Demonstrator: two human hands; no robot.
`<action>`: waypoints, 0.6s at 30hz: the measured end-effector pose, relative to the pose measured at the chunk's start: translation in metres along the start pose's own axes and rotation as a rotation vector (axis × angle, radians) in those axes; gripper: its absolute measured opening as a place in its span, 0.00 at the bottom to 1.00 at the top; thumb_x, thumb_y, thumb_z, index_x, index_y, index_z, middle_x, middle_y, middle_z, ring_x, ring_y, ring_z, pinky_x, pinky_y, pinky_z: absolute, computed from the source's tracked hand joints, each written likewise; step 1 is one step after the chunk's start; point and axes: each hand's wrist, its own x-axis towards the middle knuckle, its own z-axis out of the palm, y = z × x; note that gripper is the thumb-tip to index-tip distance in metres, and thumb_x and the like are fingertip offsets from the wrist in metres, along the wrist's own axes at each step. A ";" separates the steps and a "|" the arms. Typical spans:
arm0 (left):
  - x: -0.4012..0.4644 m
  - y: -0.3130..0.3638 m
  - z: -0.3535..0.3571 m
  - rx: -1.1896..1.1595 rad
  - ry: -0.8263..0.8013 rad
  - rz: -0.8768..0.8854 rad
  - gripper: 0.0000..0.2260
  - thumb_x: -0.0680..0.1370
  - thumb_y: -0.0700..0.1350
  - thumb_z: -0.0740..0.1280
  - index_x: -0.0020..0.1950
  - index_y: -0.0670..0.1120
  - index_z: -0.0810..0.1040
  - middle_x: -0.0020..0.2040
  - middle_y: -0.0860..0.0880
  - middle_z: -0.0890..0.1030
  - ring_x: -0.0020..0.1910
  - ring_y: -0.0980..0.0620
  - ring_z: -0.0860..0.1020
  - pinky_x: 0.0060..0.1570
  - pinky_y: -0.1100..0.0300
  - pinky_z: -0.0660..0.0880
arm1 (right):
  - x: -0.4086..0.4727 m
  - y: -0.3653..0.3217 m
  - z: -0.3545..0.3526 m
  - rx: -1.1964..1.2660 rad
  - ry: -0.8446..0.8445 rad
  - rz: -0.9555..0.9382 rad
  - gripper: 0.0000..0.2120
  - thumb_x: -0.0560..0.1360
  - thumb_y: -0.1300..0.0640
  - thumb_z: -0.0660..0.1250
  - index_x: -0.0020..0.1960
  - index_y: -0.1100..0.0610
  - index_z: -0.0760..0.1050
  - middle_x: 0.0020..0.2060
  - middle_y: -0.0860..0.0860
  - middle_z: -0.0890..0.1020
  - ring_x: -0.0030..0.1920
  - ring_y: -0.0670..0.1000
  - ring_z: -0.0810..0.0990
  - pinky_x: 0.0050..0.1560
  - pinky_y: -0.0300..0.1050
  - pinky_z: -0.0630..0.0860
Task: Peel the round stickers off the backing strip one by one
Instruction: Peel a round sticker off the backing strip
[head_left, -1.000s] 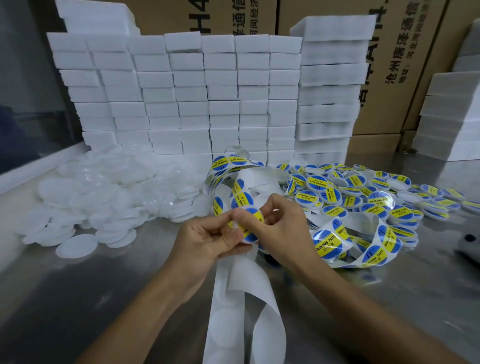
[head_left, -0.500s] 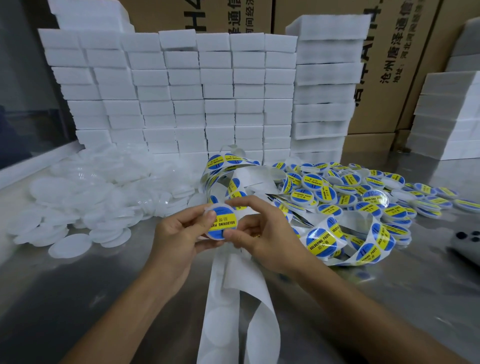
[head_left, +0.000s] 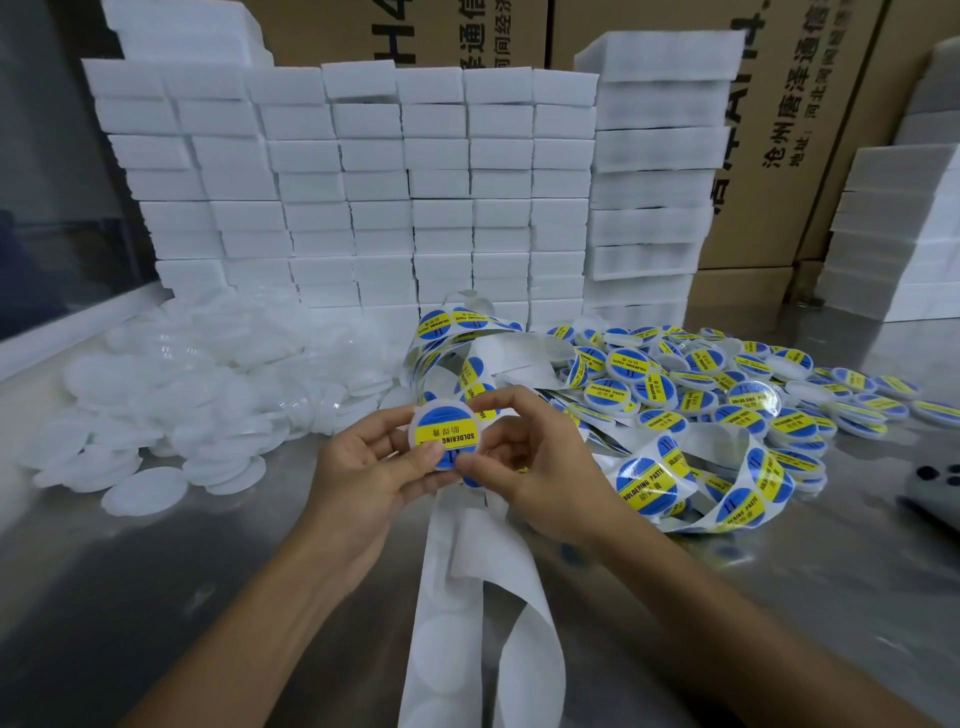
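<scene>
Two hands (head_left: 363, 467) — one round disc (head_left: 444, 434) with a sticker between them. One backing strip (head_left: 457, 597). Dozens of labelled discs (head_left: 727, 384) and dozens of plain white discs (head_left: 208, 384) — too many to count. Cardboard boxes (head_left: 753, 156): three at least.

hands (head_left: 452, 462): both pinch sticker (head_left: 444, 435) | backing strip (head_left: 457, 597): hangs below

A packing workshop: printed shipping cartons (head_left: 649, 31), stacked white foam blocks (head_left: 363, 197) and heaped labelled lids (head_left: 727, 395) crowd a steel worktop (head_left: 156, 597).
</scene>
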 end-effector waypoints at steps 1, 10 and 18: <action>0.001 -0.001 0.000 0.000 0.015 0.008 0.17 0.63 0.36 0.72 0.51 0.40 0.79 0.43 0.41 0.85 0.41 0.44 0.85 0.37 0.57 0.81 | 0.000 0.000 -0.001 -0.021 -0.009 -0.010 0.20 0.71 0.62 0.76 0.58 0.51 0.73 0.39 0.57 0.83 0.33 0.55 0.75 0.39 0.48 0.77; -0.004 -0.004 0.003 0.095 -0.084 -0.003 0.13 0.70 0.45 0.69 0.51 0.41 0.84 0.47 0.38 0.85 0.45 0.39 0.85 0.39 0.54 0.82 | -0.003 0.006 0.006 -0.093 0.114 -0.031 0.14 0.74 0.44 0.71 0.42 0.55 0.75 0.33 0.53 0.82 0.27 0.51 0.80 0.29 0.44 0.76; -0.003 -0.003 0.003 0.057 -0.026 -0.015 0.13 0.69 0.42 0.71 0.52 0.39 0.83 0.47 0.38 0.85 0.43 0.42 0.85 0.39 0.56 0.81 | -0.001 0.009 -0.006 -0.420 0.086 -0.307 0.26 0.69 0.46 0.77 0.65 0.48 0.76 0.56 0.44 0.77 0.53 0.43 0.78 0.45 0.33 0.74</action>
